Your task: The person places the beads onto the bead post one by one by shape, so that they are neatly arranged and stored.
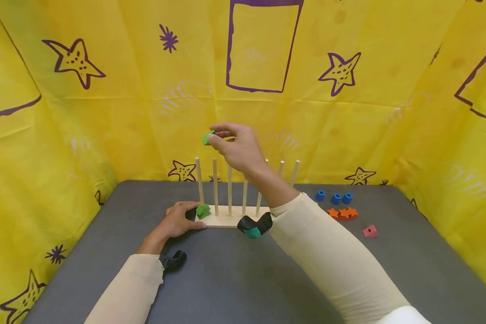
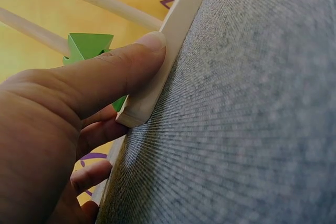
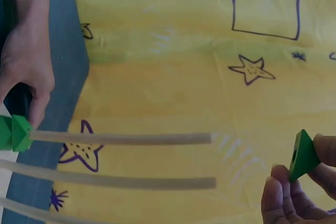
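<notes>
A wooden peg board (image 1: 227, 220) with several upright pegs stands on the grey table. My left hand (image 1: 179, 221) grips its left end, the thumb (image 2: 126, 69) along the front edge and the fingers partly hidden behind. Green triangular blocks (image 1: 203, 211) are stacked low on the leftmost peg (image 1: 200, 180). Above the pegs and apart from them, my right hand (image 1: 243, 146) pinches another green triangular block (image 3: 302, 156) between thumb and fingers. A hole shows in that block's face in the right wrist view.
To the right of the board lie blue cylinders (image 1: 336, 198), orange star-shaped blocks (image 1: 344, 213) and a pink triangular block (image 1: 370, 231). A yellow patterned cloth (image 1: 146, 112) hangs behind and beside the table (image 1: 227, 279). My right forearm crosses in front of the right-hand pegs.
</notes>
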`<state>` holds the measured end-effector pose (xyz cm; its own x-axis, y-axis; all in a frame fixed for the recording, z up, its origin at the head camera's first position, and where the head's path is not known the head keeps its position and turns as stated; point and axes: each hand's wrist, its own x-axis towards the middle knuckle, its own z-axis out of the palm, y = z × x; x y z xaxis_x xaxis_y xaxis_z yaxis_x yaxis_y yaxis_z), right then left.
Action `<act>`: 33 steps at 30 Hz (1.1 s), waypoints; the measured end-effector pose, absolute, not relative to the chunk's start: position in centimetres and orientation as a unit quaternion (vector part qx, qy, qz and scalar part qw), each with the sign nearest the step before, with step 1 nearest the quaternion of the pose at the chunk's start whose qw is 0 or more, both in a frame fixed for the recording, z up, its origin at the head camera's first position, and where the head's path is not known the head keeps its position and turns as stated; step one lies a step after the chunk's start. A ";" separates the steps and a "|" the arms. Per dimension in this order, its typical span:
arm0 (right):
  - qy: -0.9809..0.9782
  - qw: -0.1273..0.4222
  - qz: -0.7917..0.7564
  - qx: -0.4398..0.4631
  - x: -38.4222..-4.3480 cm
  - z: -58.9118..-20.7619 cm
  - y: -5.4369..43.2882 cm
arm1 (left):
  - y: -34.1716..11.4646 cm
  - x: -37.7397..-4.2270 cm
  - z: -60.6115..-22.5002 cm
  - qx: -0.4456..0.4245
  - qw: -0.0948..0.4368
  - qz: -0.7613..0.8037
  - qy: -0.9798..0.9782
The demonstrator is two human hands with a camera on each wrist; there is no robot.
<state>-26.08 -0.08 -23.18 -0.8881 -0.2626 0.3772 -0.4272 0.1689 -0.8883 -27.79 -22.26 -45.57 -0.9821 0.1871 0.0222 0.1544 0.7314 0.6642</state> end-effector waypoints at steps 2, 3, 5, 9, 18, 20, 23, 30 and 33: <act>-0.771 0.069 0.593 0.222 -26.4 -23.3 -0.8 | -22.2 -27.8 -45.5 0.090 0.023 0.353 0.931; -0.776 0.069 0.587 0.221 -26.5 -23.3 -1.1 | -22.2 -27.9 -45.5 0.090 0.022 0.352 0.931; -0.788 0.069 0.570 0.220 -26.7 -23.5 -1.7 | -22.2 -27.9 -45.4 0.096 0.020 0.349 0.932; -0.810 0.083 0.536 0.221 -27.1 -24.0 -2.7 | -22.2 -27.9 -45.4 0.099 0.022 0.350 0.931; -0.828 0.115 0.498 0.229 -27.5 -25.9 -4.0 | -22.2 -27.8 -45.3 0.101 0.022 0.354 0.929; -0.830 0.114 0.498 0.223 -27.4 -26.3 -4.3 | -22.2 -27.8 -45.3 0.101 0.024 0.355 0.929; -0.835 0.110 0.493 0.217 -27.4 -26.9 -4.7 | -22.2 -27.9 -45.3 0.100 0.025 0.357 0.929; -0.827 0.110 0.510 0.211 -27.4 -28.2 -4.9 | -22.3 -27.9 -45.4 0.104 0.023 0.353 0.930; -0.818 0.119 0.522 0.212 -27.4 -28.8 -4.9 | -22.3 -27.8 -45.5 0.099 0.025 0.352 0.930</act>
<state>-27.44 -4.92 -28.78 -0.8816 -0.2220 0.4164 -0.4712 0.3659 -0.8025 -27.84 -22.28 -45.46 -0.9791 0.2019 0.0242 0.1673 0.7322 0.6602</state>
